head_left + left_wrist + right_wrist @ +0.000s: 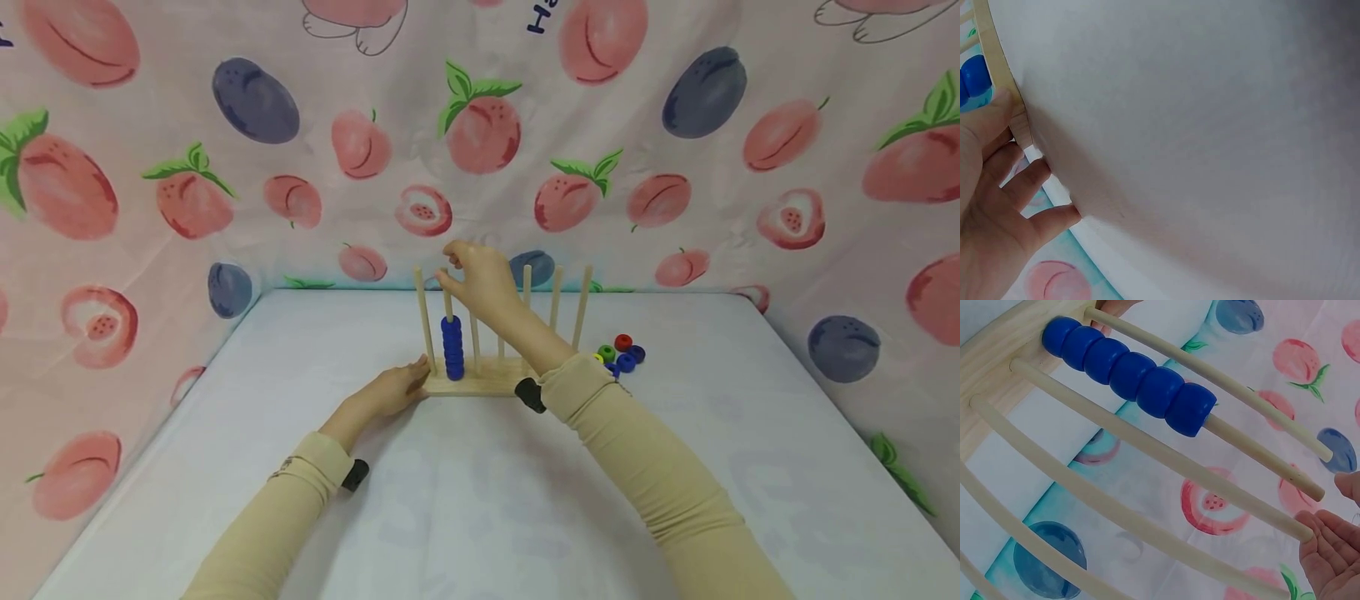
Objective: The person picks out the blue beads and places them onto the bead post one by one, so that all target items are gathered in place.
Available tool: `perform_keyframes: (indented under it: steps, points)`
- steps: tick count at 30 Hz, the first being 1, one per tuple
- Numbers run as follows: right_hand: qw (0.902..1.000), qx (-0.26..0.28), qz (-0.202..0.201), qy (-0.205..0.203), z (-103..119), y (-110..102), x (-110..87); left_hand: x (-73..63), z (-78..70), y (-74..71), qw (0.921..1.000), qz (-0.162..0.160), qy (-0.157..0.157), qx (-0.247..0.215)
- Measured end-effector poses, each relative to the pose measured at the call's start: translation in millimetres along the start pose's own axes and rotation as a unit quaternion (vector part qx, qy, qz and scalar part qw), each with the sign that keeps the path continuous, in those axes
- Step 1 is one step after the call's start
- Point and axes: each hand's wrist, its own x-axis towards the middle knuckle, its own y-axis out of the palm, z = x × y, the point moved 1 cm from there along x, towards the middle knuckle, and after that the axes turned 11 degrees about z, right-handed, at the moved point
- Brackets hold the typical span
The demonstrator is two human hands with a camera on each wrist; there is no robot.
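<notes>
A wooden bead rack (480,385) with several upright rods stands on the table. Blue beads (453,348) are stacked on its second rod from the left; in the right wrist view the blue bead stack (1127,374) leaves the rod's upper part bare. My left hand (390,390) grips the left end of the base, and in the left wrist view its thumb lies on the wood (1002,69) with the other fingers spread beside the end. My right hand (482,279) is up at the rod tops, thumb and fingers apart, with nothing between them. Its fingertips are near the third rod's tip (1300,531).
Loose beads lie right of the rack: a red bead (623,342), a green bead (607,353), blue ones (626,363) and part of a yellow one, partly behind the right forearm. A fruit-patterned cloth (480,208) hangs behind the white table (465,500).
</notes>
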Motion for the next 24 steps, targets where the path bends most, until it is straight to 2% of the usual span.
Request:
perform_keyframes:
  steps: [9, 13, 15, 17, 20, 24]
  points:
    - [0.9997, 0.022, 0.009, 0.007, -2.2, -0.5, -0.7, -0.1, -1.0, -0.2, 1.0, 0.001, -0.001, -0.002]
    - [0.9941, 0.106, 0.021, 0.011, -7.7, -4.6, -0.9, -0.9, -1.1, 0.6, 1.0, 0.002, 0.0, -0.006]
    - [0.9864, 0.162, 0.026, 0.002, -11.8, -6.2, -1.2, -1.4, -1.1, 0.6, 1.0, 0.002, -0.002, -0.008]
    - [0.9799, 0.197, 0.028, -0.015, -15.5, -7.1, -2.5, -1.6, -0.9, 0.4, 0.9999, 0.003, -0.002, -0.01]
    - [0.9778, 0.205, 0.025, -0.038, -19.1, -7.2, -7.2, -1.2, -0.3, 0.6, 0.9999, 0.005, -0.003, -0.012]
    - [0.9819, 0.18, 0.005, -0.06, -20.2, -7.0, -14.8, -0.3, 0.1, 1.8, 0.9998, 0.005, -0.002, -0.018]
